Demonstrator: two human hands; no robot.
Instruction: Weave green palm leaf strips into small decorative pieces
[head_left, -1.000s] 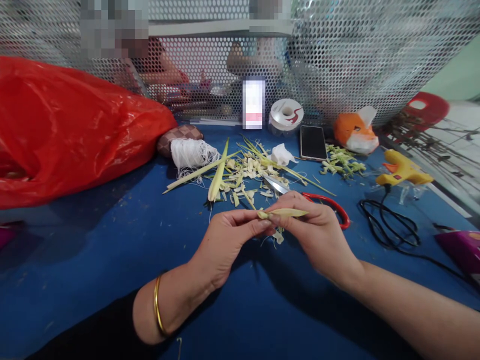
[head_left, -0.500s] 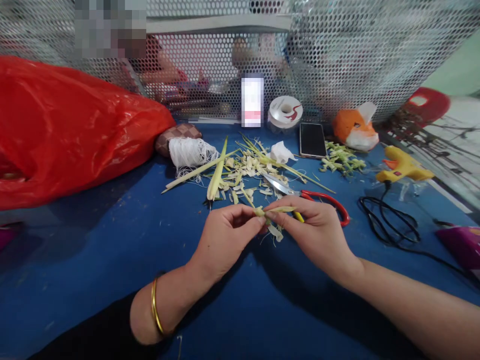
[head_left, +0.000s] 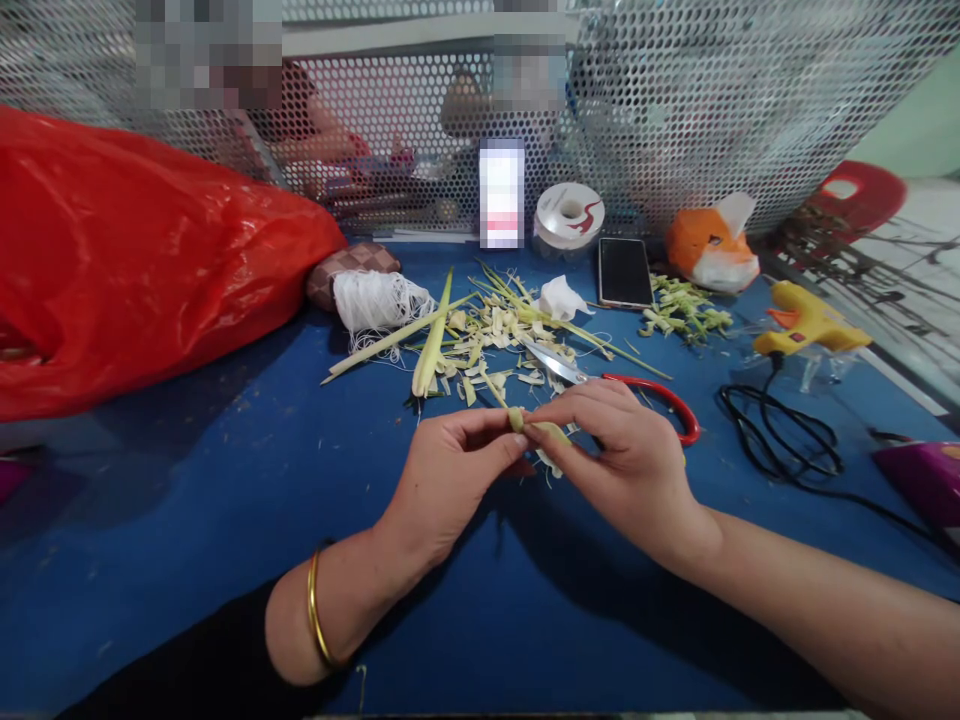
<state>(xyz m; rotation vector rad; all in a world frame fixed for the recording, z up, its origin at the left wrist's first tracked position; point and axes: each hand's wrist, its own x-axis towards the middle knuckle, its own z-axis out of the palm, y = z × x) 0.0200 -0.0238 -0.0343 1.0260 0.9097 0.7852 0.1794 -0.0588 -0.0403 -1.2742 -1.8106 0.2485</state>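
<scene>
Low over the blue table, my left hand [head_left: 439, 480] pinches a small folded piece of pale green leaf strip [head_left: 516, 419] between thumb and forefinger. My right hand [head_left: 630, 460] meets it from the other side, thumb and fingertips closed on the same strip, its free tail bending below the forefinger. A thin stem-like end points up and away from the fold. Just beyond the hands lie scissors [head_left: 556, 362] with red handles, partly hidden by my right hand. Cut leaf scraps [head_left: 499, 330] and a longer leaf shoot [head_left: 430, 352] are spread behind.
Left: a red plastic bag [head_left: 150, 270] and white string [head_left: 379, 300]. Back: a lit phone [head_left: 502, 195], a ribbon spool [head_left: 568, 215], a dark phone [head_left: 625, 272]. Right: small folded leaf pieces [head_left: 686, 310], an orange fox-shaped item [head_left: 709, 248], a yellow glue gun [head_left: 810, 322] with black cord.
The strip's tail, which lay across my right fingers, is now bent down and drawn closer round the fold. My right fingertips have shifted slightly left. The view has tilted a little.
</scene>
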